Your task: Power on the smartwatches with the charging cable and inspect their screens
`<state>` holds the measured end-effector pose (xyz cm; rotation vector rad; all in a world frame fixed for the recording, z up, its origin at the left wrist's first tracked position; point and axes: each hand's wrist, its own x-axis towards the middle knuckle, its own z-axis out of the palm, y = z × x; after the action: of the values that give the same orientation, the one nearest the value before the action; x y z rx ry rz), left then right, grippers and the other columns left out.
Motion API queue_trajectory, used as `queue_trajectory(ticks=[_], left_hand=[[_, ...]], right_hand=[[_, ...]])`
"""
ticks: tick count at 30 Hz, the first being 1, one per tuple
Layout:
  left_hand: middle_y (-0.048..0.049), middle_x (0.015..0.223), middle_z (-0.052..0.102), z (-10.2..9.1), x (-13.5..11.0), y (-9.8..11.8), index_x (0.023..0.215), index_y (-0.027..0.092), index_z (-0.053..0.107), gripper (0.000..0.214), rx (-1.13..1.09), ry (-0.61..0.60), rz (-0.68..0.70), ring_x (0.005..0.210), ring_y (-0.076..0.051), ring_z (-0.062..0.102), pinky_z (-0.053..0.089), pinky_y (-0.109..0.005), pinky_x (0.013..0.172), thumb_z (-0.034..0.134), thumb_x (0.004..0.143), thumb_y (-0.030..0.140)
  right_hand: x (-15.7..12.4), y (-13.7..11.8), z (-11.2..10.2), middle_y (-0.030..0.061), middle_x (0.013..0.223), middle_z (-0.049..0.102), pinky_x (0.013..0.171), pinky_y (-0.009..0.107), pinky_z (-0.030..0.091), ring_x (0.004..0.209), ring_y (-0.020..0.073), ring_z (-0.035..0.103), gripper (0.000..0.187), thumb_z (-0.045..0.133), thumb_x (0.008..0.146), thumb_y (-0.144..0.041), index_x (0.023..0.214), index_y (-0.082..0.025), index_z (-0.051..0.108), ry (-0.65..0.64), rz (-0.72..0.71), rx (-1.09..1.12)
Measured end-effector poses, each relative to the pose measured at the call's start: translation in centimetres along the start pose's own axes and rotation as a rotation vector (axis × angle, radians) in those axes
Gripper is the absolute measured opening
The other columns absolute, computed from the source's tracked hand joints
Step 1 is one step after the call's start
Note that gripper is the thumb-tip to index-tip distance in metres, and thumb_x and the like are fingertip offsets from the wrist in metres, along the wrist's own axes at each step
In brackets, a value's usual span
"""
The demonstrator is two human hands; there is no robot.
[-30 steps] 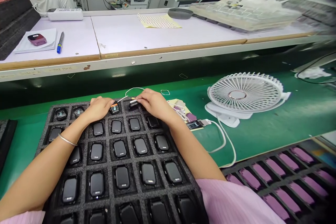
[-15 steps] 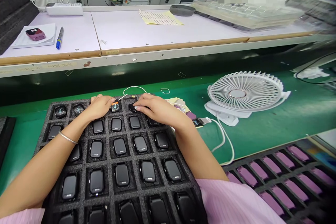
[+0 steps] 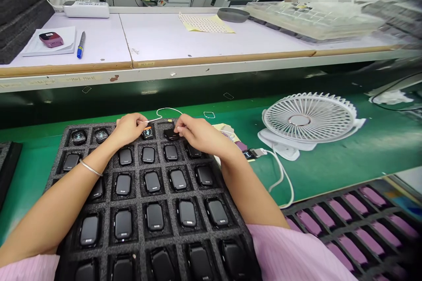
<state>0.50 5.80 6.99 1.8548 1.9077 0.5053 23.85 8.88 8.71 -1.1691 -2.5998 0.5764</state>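
Note:
A black foam tray (image 3: 107, 202) holds rows of black smartwatches, each in its own square pocket. My left hand (image 3: 129, 130) is over the far row, with thumb and fingers pinched on the end of a thin white cable (image 3: 160, 115). Just below those fingertips sits a watch with a lit screen (image 3: 148, 132), orange along its top. My right hand (image 3: 201, 134) grips the right edge of a dark watch (image 3: 170, 134) in the neighbouring pocket. Two more lit watches, one of them the corner watch (image 3: 78, 137), lie at the far left.
A white fan (image 3: 306, 116) stands right of the tray on the green mat, near a white cable with a plug (image 3: 262, 152). A second tray with pink pieces (image 3: 341, 209) lies at lower right. A raised white shelf (image 3: 148, 44) runs across behind, with a person beyond it.
My left fingers have lifted slightly off the lit watch, taking the cable end with them. My right fingertips have shifted to the dark watch's right edge, leaving more of it visible.

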Motion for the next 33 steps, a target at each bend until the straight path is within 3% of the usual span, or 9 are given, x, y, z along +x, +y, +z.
queue_trajectory(ticks=[3,7,10,12,16,20,24,29,33], left_hand=[[-0.0065,0.097,0.076,0.3,0.0,-0.1,0.097,0.018,0.072,0.02,-0.089,0.136,-0.003,0.082,-0.021,0.066,0.046,-0.032,0.079,0.055,0.088,0.024],[-0.005,0.084,0.074,-0.4,0.6,-0.2,0.084,0.016,0.073,0.012,-0.404,0.376,0.032,0.075,-0.018,0.064,0.047,-0.029,0.075,0.063,0.081,0.021],[-0.003,0.08,0.071,-2.3,1.2,-0.7,0.082,0.016,0.07,0.009,-0.785,0.658,0.001,0.07,-0.013,0.061,0.047,-0.025,0.069,0.064,0.078,0.021],[-0.0015,0.077,0.069,-3.9,1.2,-1.5,0.079,0.016,0.068,0.007,-1.002,0.769,-0.083,0.066,-0.01,0.058,0.045,-0.022,0.065,0.065,0.076,0.02],[-0.0005,0.07,0.067,-6.2,-1.1,-4.2,0.074,0.015,0.069,0.009,-1.111,0.634,-0.286,0.06,-0.008,0.055,0.039,-0.019,0.057,0.072,0.066,0.019],[-0.0017,0.072,0.069,-8.3,-5.9,-8.0,0.073,0.016,0.073,0.025,-1.001,0.524,-0.313,0.066,-0.011,0.058,0.042,-0.021,0.06,0.083,0.052,0.027],[-0.0047,0.076,0.073,-10.3,-11.1,-11.0,0.073,0.018,0.074,0.04,-0.808,0.355,-0.315,0.074,-0.017,0.063,0.049,-0.03,0.072,0.091,0.044,0.04],[-0.0068,0.083,0.074,-9.7,-14.8,-12.3,0.075,0.021,0.073,0.039,-0.386,0.063,-0.228,0.083,-0.025,0.065,0.049,-0.041,0.085,0.078,0.063,0.057],[-0.0059,0.093,0.074,-8.9,-15.3,-12.3,0.081,0.023,0.071,0.03,-0.094,0.043,-0.043,0.1,-0.027,0.062,0.044,-0.044,0.098,0.062,0.079,0.052]], right_hand=[[0.6,-0.9,0.3,0.011,0.102,0.072,0.079,0.032,0.046,0.092,0.0235,0.066,0.021,0.038,0.1,-0.023,0.104,-0.017,0.058,-0.004,0.146,-0.059],[1.8,-2.4,1.1,0.0183,0.109,0.073,0.081,0.035,0.047,0.101,0.032,0.067,0.042,0.057,0.092,-0.052,0.106,-0.013,0.065,-0.11,0.243,-0.308],[2.4,-3.0,1.2,0.0171,0.109,0.074,0.079,0.033,0.047,0.101,0.0312,0.068,0.036,0.059,0.09,-0.045,0.106,-0.013,0.069,-0.183,0.225,-0.409],[2.7,-3.2,0.9,0.0155,0.106,0.075,0.076,0.032,0.046,0.099,0.03,0.069,0.03,0.058,0.089,-0.038,0.102,-0.014,0.071,-0.235,0.201,-0.433],[2.8,-3.1,0.1,0.0129,0.097,0.076,0.067,0.029,0.042,0.09,0.0269,0.069,0.025,0.057,0.087,-0.035,0.087,-0.017,0.073,-0.328,0.128,-0.419],[3.1,-2.4,0.2,0.0096,0.086,0.075,0.062,0.028,0.039,0.079,0.0239,0.067,0.023,0.056,0.084,-0.036,0.08,-0.019,0.071,-0.351,0.116,-0.365],[3.9,-1.3,1.2,0.0095,0.094,0.075,0.063,0.027,0.041,0.083,0.0248,0.068,0.025,0.059,0.079,-0.037,0.091,-0.018,0.069,-0.278,0.105,-0.335],[4.1,-0.4,2.5,0.0106,0.102,0.076,0.073,0.03,0.048,0.092,0.0273,0.07,0.032,0.058,0.078,-0.04,0.098,-0.018,0.071,-0.196,0.117,-0.268],[3.5,-0.1,3.3,0.011,0.107,0.075,0.081,0.033,0.05,0.098,0.0294,0.07,0.034,0.059,0.079,-0.041,0.101,-0.018,0.072,-0.118,0.131,-0.25]])
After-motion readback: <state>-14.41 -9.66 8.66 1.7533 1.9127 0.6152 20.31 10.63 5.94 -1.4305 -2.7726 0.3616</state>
